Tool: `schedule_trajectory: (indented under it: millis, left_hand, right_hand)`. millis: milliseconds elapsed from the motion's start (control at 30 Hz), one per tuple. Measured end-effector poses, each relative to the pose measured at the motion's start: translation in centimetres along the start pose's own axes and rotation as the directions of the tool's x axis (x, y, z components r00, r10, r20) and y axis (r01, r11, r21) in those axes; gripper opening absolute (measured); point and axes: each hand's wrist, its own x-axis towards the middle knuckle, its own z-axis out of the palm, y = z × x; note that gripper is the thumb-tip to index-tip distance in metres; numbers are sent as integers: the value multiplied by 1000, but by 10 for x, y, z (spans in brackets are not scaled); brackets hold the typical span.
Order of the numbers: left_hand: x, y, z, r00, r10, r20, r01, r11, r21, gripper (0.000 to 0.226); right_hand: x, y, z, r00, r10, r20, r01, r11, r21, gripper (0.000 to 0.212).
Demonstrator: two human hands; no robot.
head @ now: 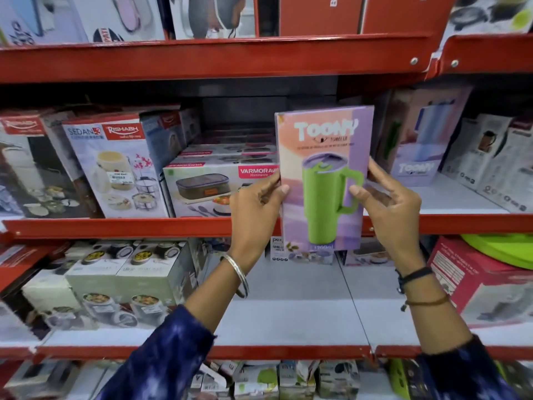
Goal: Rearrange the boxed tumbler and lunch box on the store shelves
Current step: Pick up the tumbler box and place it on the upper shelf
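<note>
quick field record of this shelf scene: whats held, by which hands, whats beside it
held item: tall pink-and-purple Toony tumbler box, upright, picturing a green handled tumbler
left hand: grips the box's left edge
right hand: grips its right edge
left of it: white Varmora lunch box carton on the red metal shelf
right of it: a second Toony box

Both sleeves (161,359) are dark blue, mottled white. A silver bangle (238,274) circles the left wrist. Black and brown cords (418,287) circle the right.
</note>
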Motion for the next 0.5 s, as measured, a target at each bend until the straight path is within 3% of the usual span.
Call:
schedule_trajectory:
  millis: [300,500]
  left_hand:
    - [45,-30,55,986,167,-8,-163,973,163,37]
    - [49,-74,79,997,75,13,-76,974,212,40]
  right_hand:
    - [52,35,-6,996,-73,-58,69,996,-64,54]
    - [60,81,4,999,-17,-44,14,997,-73,55]
